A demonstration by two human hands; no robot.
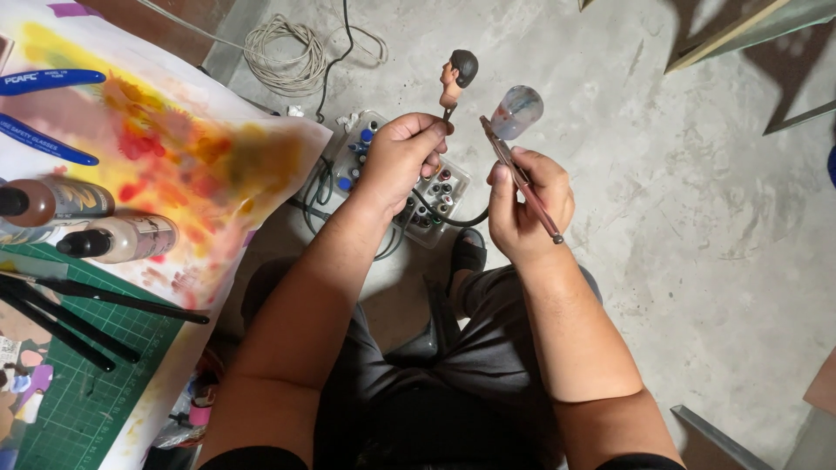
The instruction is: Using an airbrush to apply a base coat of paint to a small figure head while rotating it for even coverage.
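Note:
My left hand (405, 157) grips a thin stick that carries a small painted figure head (458, 77) with dark hair, held upright over the floor. My right hand (527, 204) is closed around an airbrush (521, 178), a slim metal tool with a clear cup (517, 111) on top smeared with paint. The airbrush tip points up and left toward the figure head, a short gap apart. Both hands are raised above my lap.
A clear plastic box of small paint bottles (435, 196) sits on the concrete floor below the hands, with a coiled cable (283, 54) beyond. At left a table holds paint-stained paper (174, 148), two dropper bottles (117, 239), brushes (78, 318), a green cutting mat (96, 392).

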